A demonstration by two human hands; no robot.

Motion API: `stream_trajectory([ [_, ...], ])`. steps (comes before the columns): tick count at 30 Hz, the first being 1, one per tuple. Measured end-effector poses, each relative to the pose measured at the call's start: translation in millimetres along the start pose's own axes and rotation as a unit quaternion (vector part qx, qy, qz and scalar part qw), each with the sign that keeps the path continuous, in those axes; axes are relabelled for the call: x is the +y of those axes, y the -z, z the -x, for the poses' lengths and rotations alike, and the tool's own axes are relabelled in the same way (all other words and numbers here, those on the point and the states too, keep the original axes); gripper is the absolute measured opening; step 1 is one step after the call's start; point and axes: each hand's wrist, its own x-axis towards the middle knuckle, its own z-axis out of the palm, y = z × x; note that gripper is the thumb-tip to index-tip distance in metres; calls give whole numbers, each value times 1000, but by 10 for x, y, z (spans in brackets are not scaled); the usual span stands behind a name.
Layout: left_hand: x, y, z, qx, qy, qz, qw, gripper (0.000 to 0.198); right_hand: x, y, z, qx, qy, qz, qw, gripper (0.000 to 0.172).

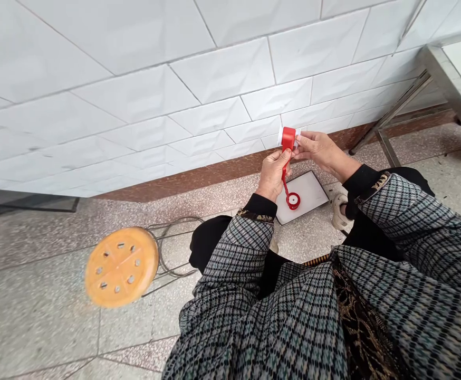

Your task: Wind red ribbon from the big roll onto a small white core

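My right hand (320, 150) grips the edge of a white spool (280, 136) with red ribbon (289, 135) wound around it. My left hand (273, 173) is closed on the ribbon just below the spool, thumb pressed on the red strip. From there the strip hangs down to a small roll of red ribbon (293, 201) with a white centre. That roll is at a flat white panel with a dark rim (311, 192), low between my knees. Whether the panel is a box lid or a tray I cannot tell.
A white tiled wall (218, 119) rises right in front of me. On the left, an orange round stool (122, 266) lies on its side on the speckled floor (48, 311). A metal-framed table (444, 74) stands at the right. My shoe (339, 211) is beside the panel.
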Motion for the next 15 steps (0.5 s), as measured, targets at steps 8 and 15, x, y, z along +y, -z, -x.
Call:
stream_trajectory([
  [8, 23, -17, -7, 27, 0, 12, 1000, 32, -27, -3, 34, -23, -38, -36, 998, 40],
  [15, 73, -43, 41, 12, -1, 51, 999, 45, -113, -21, 72, -22, -130, -38, 991, 42],
])
